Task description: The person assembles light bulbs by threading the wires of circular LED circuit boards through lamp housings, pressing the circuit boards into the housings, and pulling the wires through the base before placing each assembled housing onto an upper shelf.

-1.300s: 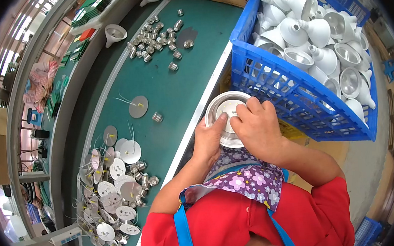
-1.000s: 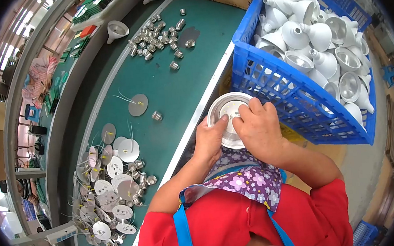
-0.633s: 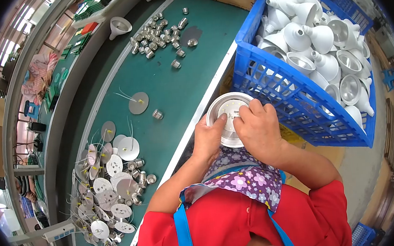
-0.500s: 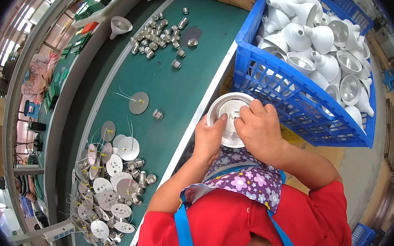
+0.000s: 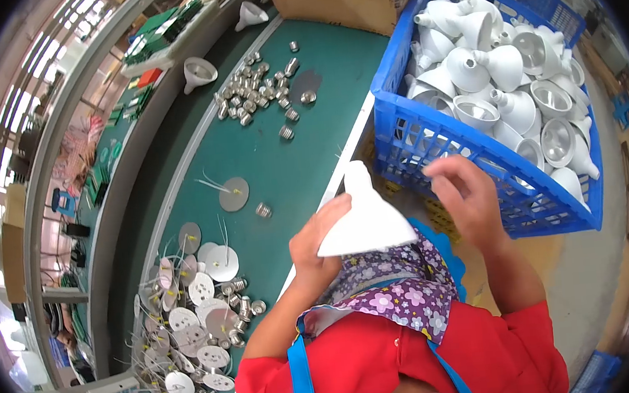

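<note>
My left hand [image 5: 313, 245] is closed on the side of a white funnel-shaped lamp housing [image 5: 367, 218], which stands with its narrow neck up and its wide rim down over my apron. To the right of it, my right hand [image 5: 470, 201] hangs apart in front of the crate, fingers loosely bent and nothing visible in them. What lies inside the housing is hidden from this side. On the green bench, a round disc with wires [image 5: 234, 194] and a single metal screw cap [image 5: 263, 210] are nearest to my left hand.
A blue crate [image 5: 467, 142] piled with white lamp housings [image 5: 507, 67] stands at the right. Several metal screw caps [image 5: 249, 90] lie farther up the bench, and wired discs [image 5: 184, 318] are heaped lower left. A cardboard box [image 5: 335, 0] sits at the far end.
The housing has turned from showing its open face with the disc inside to standing neck up. My right hand has let go and moved right, while my left hand keeps hold.
</note>
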`<action>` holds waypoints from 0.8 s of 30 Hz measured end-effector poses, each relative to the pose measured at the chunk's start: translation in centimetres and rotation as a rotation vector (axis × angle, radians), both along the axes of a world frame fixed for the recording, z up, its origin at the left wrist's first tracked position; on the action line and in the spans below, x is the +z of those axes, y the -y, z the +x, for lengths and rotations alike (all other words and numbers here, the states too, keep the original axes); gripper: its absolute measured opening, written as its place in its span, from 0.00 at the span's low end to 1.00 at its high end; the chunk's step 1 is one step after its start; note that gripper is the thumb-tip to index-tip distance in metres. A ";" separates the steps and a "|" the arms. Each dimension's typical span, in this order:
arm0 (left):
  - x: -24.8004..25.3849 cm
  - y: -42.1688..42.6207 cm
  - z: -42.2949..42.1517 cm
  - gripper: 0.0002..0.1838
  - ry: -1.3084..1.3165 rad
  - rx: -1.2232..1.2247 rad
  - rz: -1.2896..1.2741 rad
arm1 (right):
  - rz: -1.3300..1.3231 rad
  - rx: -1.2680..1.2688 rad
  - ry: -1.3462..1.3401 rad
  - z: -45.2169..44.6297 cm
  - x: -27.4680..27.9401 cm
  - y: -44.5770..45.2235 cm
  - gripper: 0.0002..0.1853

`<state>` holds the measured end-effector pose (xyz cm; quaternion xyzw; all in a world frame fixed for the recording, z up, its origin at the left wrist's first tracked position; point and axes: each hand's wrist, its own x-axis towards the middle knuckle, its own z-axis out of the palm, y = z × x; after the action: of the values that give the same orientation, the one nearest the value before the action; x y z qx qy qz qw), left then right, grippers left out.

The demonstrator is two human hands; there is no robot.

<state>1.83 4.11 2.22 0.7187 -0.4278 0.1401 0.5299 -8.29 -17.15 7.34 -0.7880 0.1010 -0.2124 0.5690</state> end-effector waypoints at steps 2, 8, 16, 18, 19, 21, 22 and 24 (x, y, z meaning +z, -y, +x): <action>0.6 -0.4 -0.2 0.15 0.042 -0.103 -0.014 | 0.159 0.162 -0.113 1.0 -0.8 0.9 0.11; -0.3 -1.1 -0.7 0.15 -0.161 -0.312 -0.177 | 0.746 0.458 -0.216 3.1 -3.1 -0.6 0.17; -2.3 -2.1 -0.9 0.11 -0.918 -0.362 -0.420 | 1.099 0.630 -0.129 4.4 -3.7 -1.3 0.15; -2.5 -1.8 -0.8 0.13 -1.198 -0.414 -0.538 | 1.156 0.587 -0.080 4.3 -3.5 -1.6 0.13; -2.4 -1.7 -0.8 0.14 -1.317 -0.440 -0.615 | 1.202 0.599 -0.031 4.4 -3.7 -1.8 0.10; -2.5 -1.0 -0.9 0.16 -1.438 -0.544 -0.812 | 1.148 0.517 -0.022 4.4 -3.4 -2.3 0.10; -2.6 -0.7 -0.9 0.17 -1.478 -0.607 -0.913 | 1.121 0.476 -0.016 4.5 -3.1 -2.5 0.09; -3.0 -0.2 -0.9 0.20 -1.540 -0.809 -1.028 | 1.065 0.477 0.007 4.6 -2.9 -2.5 0.09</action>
<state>0.94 4.29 -0.77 0.0990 -0.0687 -0.3850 0.9150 -3.69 -14.61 4.45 -0.3935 0.0120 -0.0011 0.9192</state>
